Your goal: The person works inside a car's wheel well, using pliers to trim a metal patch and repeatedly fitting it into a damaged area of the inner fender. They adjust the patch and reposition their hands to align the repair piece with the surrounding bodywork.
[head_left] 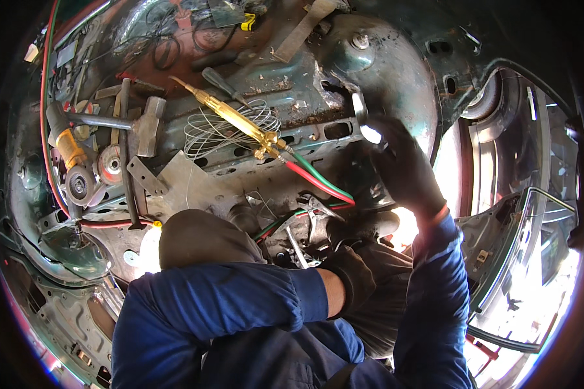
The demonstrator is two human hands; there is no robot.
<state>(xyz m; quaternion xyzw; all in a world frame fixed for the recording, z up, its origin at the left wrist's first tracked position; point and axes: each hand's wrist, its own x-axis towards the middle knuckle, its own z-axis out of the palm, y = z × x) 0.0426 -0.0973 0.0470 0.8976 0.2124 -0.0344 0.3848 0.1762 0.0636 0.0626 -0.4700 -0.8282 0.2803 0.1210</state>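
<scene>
My right hand (405,170), in a dark glove, is raised beside the rounded wheel housing, its fingers curled and blurred. A bright metal piece (359,107) shows at its fingertips, near a torn, rusty hole (334,94) in the green panel; its kind is not clear. My left hand (355,277), also gloved, lies low over my lap by my knee, its fingers mostly hidden. Between and beyond the hands, a brass gas torch (230,117) with red and green hoses (318,178) rests on a coil of wire (198,134). Locking pliers (314,209) lie nearer my left hand.
To the left are a heavy hammer (150,126), an angle grinder (71,149) and a grinding disc (111,165). A screwdriver (220,82) lies past the torch. Farther back are a flat metal strip (305,29) and a yellow tape measure (248,22). A door opening borders the right side.
</scene>
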